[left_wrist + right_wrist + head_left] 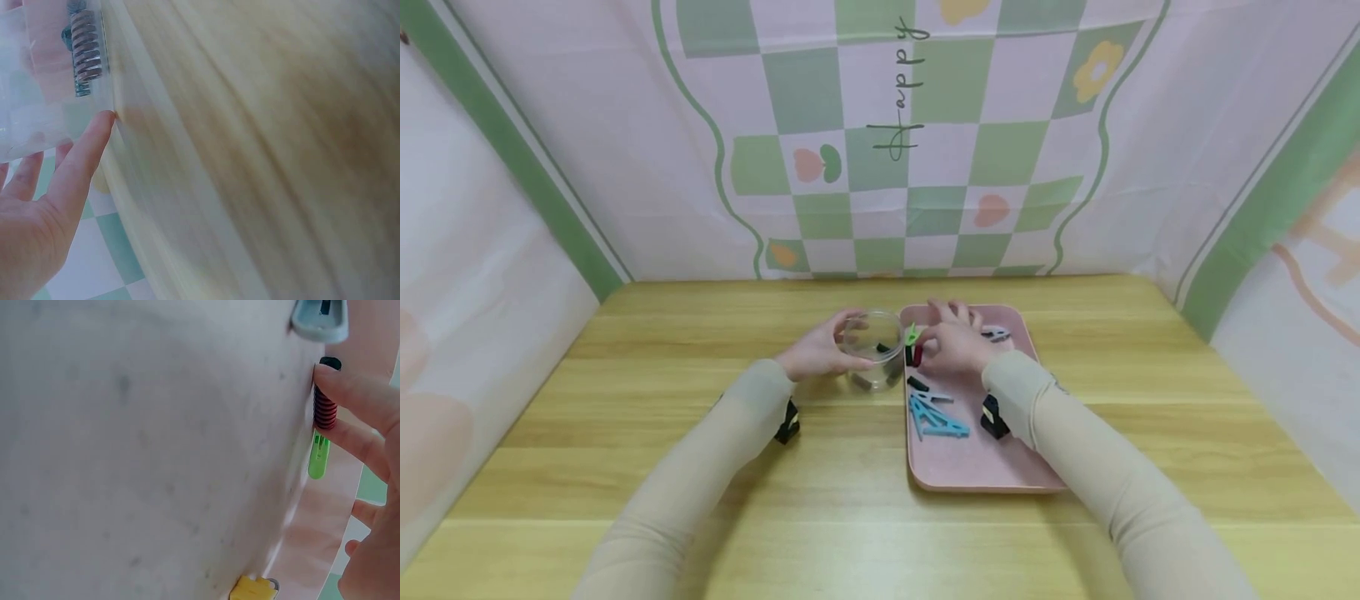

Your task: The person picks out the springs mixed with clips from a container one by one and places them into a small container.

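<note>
My left hand (820,348) holds a clear round plastic container (874,367) from its left side, fingers behind and thumb in front. Several dark coil springs (86,45) lie inside it. Over the far left part of a pink tray (955,486), my right hand (953,343) pinches a dark red spring (325,411) between thumb and index finger. A black spring (330,362) shows beside the thumb in the right wrist view. Close to these fingers is a green clothespin (319,456). Another black spring (917,383) lies nearer in the tray.
Blue clothespins (942,427) lie in the tray's left half, and a grey clip (996,333) at its far right. A yellow clip (252,589) appears in the right wrist view. The wooden table (835,533) ends at a patterned cloth (880,217) behind.
</note>
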A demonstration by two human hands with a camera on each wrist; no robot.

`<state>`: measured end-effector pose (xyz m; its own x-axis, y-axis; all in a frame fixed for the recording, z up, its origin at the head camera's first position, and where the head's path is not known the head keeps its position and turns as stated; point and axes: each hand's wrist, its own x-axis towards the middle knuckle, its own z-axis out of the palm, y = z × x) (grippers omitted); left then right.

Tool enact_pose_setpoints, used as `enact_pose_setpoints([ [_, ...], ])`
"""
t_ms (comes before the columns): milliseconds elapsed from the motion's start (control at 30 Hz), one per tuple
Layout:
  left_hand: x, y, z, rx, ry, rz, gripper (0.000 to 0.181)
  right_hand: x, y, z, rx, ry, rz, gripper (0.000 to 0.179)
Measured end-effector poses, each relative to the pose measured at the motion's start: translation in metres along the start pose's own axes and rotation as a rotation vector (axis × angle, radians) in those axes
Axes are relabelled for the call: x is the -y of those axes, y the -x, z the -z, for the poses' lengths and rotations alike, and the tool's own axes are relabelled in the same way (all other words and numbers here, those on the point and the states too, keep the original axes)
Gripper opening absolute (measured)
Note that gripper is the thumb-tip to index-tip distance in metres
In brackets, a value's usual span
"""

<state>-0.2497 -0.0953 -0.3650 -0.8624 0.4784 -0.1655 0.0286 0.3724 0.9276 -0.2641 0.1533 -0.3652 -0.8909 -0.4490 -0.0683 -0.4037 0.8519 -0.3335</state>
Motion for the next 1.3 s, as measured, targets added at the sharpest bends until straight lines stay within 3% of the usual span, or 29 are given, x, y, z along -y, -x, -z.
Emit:
enact_pose_setpoints([
  [500, -0.002, 0.003, -0.001, 0.006, 0.014, -0.005, 0.085, 0.000, 0.001, 0.000, 0.013, -0.036, -0.031, 0.026],
  [1300, 0.003, 0.002, -0.001, 0.003, 0.006, -0.019, 0.084, -0.010, -0.004, -0.001, -0.046, -0.046, -0.030, 0.029],
])
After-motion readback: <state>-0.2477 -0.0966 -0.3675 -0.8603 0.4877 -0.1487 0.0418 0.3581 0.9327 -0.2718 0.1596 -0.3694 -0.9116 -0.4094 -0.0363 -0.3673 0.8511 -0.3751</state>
